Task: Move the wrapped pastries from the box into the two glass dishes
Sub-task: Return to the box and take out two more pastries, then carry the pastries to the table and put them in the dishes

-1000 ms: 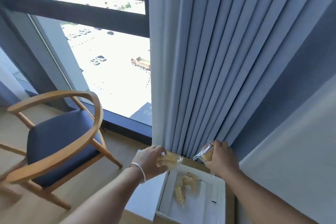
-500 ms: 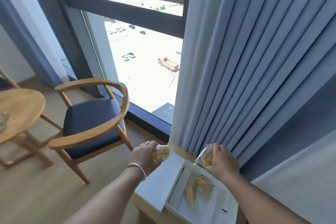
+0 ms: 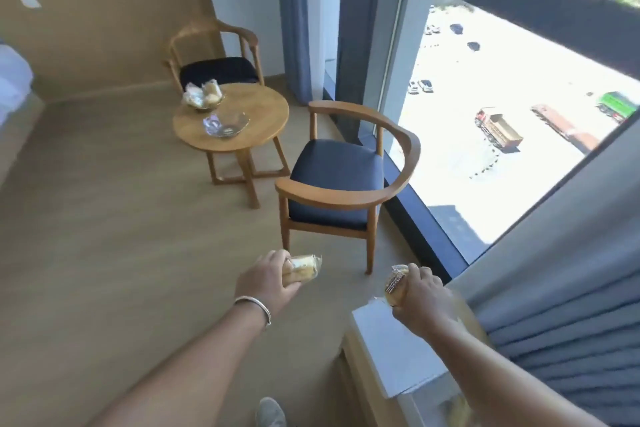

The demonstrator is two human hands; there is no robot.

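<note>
My left hand [image 3: 268,279] grips a yellow wrapped pastry [image 3: 304,269] out over the wooden floor. My right hand [image 3: 424,298] grips another wrapped pastry [image 3: 396,286] above the white box's lid [image 3: 391,350] at the lower right. Most of the box is hidden under my right arm. Far off on the round wooden table [image 3: 266,111] stand two glass dishes: the farther dish [image 3: 204,107] holds several wrapped pastries [image 3: 202,94], and the nearer dish [image 3: 227,123] looks to hold nothing.
A wooden armchair [image 3: 341,177] with a dark seat stands between me and the table; a second chair [image 3: 214,59] is behind the table. A large window [image 3: 502,114] and blue curtain [image 3: 571,340] fill the right side. My shoe [image 3: 270,412] shows at the bottom.
The view has swung left from the curtain and box to the room, so the table and dishes came into sight. Both hands have lifted away from the box, each still holding its pastry.
</note>
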